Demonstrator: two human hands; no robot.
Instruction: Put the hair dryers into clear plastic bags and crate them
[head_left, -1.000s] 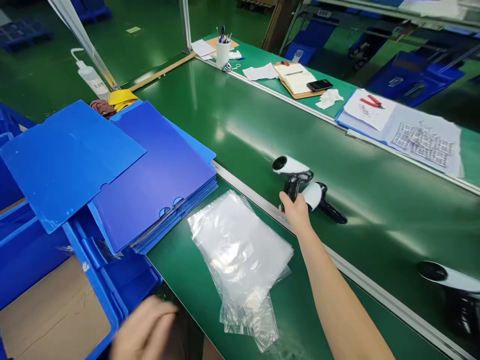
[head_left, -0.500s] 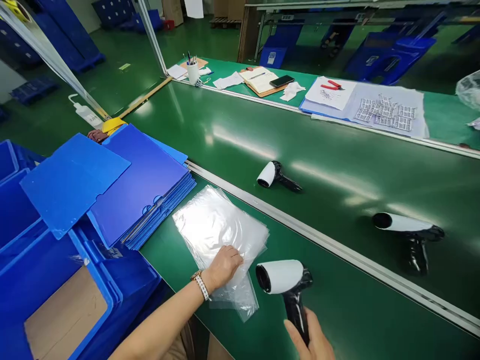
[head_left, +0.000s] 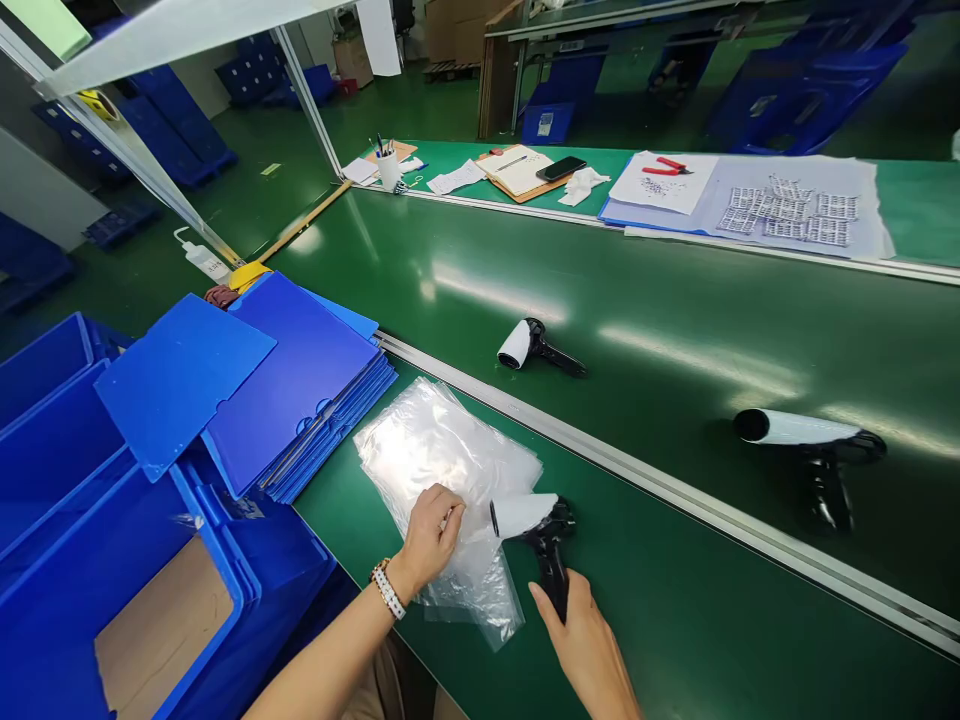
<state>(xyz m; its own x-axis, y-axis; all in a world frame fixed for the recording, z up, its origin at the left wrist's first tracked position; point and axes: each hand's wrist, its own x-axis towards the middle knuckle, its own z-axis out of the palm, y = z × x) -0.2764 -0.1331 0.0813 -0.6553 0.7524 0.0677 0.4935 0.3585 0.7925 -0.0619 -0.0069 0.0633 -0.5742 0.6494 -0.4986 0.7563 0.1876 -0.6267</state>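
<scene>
Left hand point(head_left: 431, 535) sits on the clear plastic bags point(head_left: 442, 450) at lower centre, fingers curled down on the top sheet, apparently steadying the stack. Right hand point(head_left: 589, 650) has its fingers closed round the black handle point(head_left: 553, 570) of a white hair dryer point(head_left: 525, 515), held over the bags' right edge, above the green desk point(head_left: 697, 640).

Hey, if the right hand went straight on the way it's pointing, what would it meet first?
The right hand, on the black grip of a white hair dryer, would probably meet the pile of clear plastic bags first, though depth is unclear.
</scene>
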